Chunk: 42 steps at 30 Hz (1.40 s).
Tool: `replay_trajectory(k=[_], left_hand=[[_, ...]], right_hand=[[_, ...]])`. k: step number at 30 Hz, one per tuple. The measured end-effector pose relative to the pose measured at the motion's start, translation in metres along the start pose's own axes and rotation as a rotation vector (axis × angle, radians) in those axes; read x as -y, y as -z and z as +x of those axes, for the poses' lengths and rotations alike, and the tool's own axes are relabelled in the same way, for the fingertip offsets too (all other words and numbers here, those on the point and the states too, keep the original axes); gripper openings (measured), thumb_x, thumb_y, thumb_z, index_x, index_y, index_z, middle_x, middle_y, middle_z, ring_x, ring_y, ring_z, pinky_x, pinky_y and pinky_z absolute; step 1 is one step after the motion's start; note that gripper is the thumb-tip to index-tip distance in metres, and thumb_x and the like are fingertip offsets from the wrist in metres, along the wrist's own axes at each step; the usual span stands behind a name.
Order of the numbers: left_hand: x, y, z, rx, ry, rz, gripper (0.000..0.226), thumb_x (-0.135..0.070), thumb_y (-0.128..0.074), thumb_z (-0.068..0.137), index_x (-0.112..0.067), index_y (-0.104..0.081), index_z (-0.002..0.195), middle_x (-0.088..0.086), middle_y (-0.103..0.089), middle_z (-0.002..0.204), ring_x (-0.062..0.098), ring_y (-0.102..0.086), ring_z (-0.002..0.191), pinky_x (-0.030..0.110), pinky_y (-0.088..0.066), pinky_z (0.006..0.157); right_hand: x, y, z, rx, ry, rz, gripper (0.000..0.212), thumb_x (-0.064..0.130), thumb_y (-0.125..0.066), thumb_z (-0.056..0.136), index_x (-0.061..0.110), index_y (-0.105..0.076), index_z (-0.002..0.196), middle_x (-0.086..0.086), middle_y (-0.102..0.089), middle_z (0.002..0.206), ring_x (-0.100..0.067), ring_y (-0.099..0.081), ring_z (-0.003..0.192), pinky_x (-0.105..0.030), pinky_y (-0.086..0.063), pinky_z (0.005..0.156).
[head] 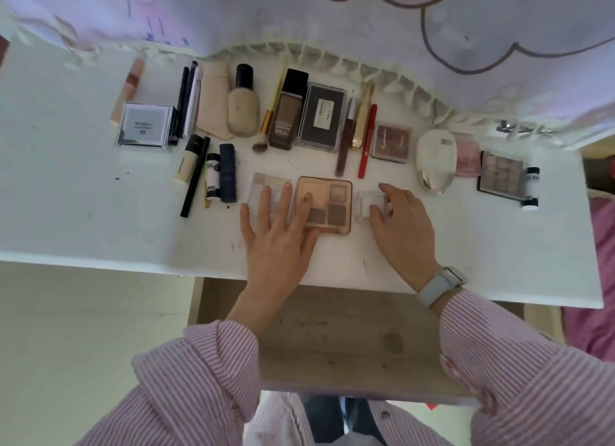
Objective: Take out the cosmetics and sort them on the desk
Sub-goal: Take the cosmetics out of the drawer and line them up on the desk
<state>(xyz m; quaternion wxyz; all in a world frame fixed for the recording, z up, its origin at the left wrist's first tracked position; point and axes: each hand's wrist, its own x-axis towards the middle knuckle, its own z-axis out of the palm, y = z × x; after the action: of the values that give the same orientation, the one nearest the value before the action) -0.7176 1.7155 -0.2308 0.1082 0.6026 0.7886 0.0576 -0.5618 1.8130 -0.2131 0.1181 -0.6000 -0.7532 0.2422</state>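
**Cosmetics going into neat rows on the table**

Cosmetics are lying spread across the white table [83,212], most of them in a back row under the frilled cloth and a few in a shorter front row. In the front row, the left hand [279,232] is lying flat with straight fingers [266,197] spread over a pale palette [266,182] and the brown four-pan palette [327,197] just beside it. The right hand [399,219] is curling its fingers around a small clear case [369,204], which is sitting just right of the brown palette.

The step in hand seems to be lining these three flat pieces up edge to edge. To do it well, the left hand should be pressing lightly, only enough to keep the two palettes from sliding, while the right hand is nudging the clear case in until its edge meets the brown palette. Sliding rather than lifting should be safer, since the red pencil [367,141] and the brown brush [344,146] are lying near, just behind, and a raised wrist could be knocking them askew.
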Motion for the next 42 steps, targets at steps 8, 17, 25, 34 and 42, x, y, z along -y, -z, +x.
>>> replay_trajectory(k=[8,17,25,34,42], left_hand=[[-0.009,0.002,-0.034,-0.206,0.09,-0.139,0.044,-0.03,-0.041,0.091,-0.012,-0.05,0.131,0.017,-0.04,0.142,0.037,-0.03,0.135,0.058,-0.018,0.109],[-0.029,-0.049,-0.165,-0.312,0.431,-0.184,0.039,-0.005,-0.056,0.082,-0.003,-0.055,0.122,0.023,-0.046,0.133,0.04,-0.042,0.125,0.054,-0.033,0.102],[-0.021,-0.1,-0.208,-0.464,0.565,-0.132,0.034,-0.025,-0.046,0.09,-0.006,-0.063,0.112,0.013,-0.056,0.128,0.031,-0.038,0.132,0.056,-0.017,0.108],[-0.012,-0.127,-0.206,-0.662,0.49,-0.009,0.036,-0.026,-0.039,0.093,-0.011,-0.063,0.113,0.007,-0.057,0.128,0.03,-0.041,0.131,0.056,-0.024,0.106],[-0.016,-0.123,-0.208,-0.628,0.53,-0.074,0.039,-0.029,-0.035,0.094,-0.011,-0.062,0.116,0.007,-0.055,0.131,0.028,-0.037,0.134,0.056,-0.021,0.107]], right_hand=[[-0.001,0.004,-0.03,-0.031,0.22,0.047,0.033,0.005,-0.049,0.088,0.004,-0.05,0.121,-0.015,-0.047,0.119,-0.028,-0.052,0.101,-0.024,-0.041,0.081],[-0.039,-0.036,-0.149,0.454,0.518,0.097,0.03,0.006,-0.046,0.09,0.009,-0.054,0.118,-0.007,-0.056,0.115,-0.019,-0.049,0.108,-0.022,-0.037,0.091],[-0.046,-0.099,-0.131,0.653,0.539,-0.262,0.05,0.016,-0.042,0.095,0.009,-0.026,0.142,-0.014,-0.028,0.148,-0.03,-0.031,0.133,-0.038,-0.027,0.108],[-0.039,-0.157,-0.104,0.629,0.717,-0.653,0.063,0.034,-0.032,0.096,0.022,0.003,0.147,-0.006,0.012,0.155,-0.024,0.01,0.142,-0.057,-0.002,0.112],[-0.055,-0.126,-0.123,0.368,0.638,-0.44,0.032,0.033,-0.052,0.087,0.009,-0.056,0.108,-0.013,-0.052,0.12,-0.029,-0.046,0.112,-0.044,-0.035,0.097]])
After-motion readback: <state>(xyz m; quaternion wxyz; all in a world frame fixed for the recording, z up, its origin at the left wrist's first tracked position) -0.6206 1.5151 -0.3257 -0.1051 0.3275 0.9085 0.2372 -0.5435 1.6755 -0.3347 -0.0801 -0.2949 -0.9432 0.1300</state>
